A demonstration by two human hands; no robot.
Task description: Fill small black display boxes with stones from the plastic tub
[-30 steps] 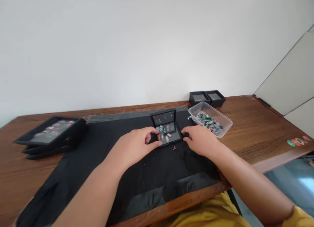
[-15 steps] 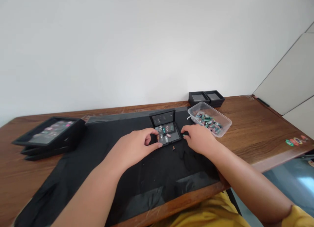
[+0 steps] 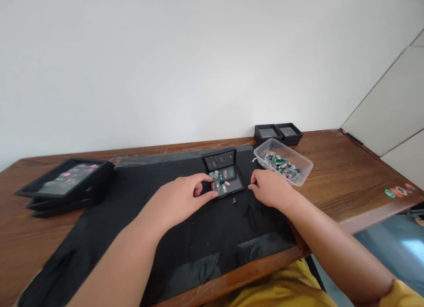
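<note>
A small black box (image 3: 239, 186) with a see-through lid raised at its back sits on the black mat. Inside lie several decorated press-on nails (image 3: 226, 183), some pearly, one green, one pink. My left hand (image 3: 185, 192) grips the box's left edge between thumb and forefinger. Just right of the box, my right hand (image 3: 269, 187) is closed with fingertips pinched low over the mat. What it holds, if anything, is hidden. A tiny brown piece (image 3: 234, 201) lies in front of the box.
Behind my right hand stands a clear plastic tub (image 3: 306, 165) of loose nails. Black boxes (image 3: 278, 132) are stacked by the wall. More black boxes (image 3: 96, 183), the top one filled, lean at the left. Round stickers (image 3: 399, 191) mark the table's right edge.
My right hand's fingers have curled further in, and the small greenish piece at their tips no longer shows. The left hand and the box have stayed in place.
</note>
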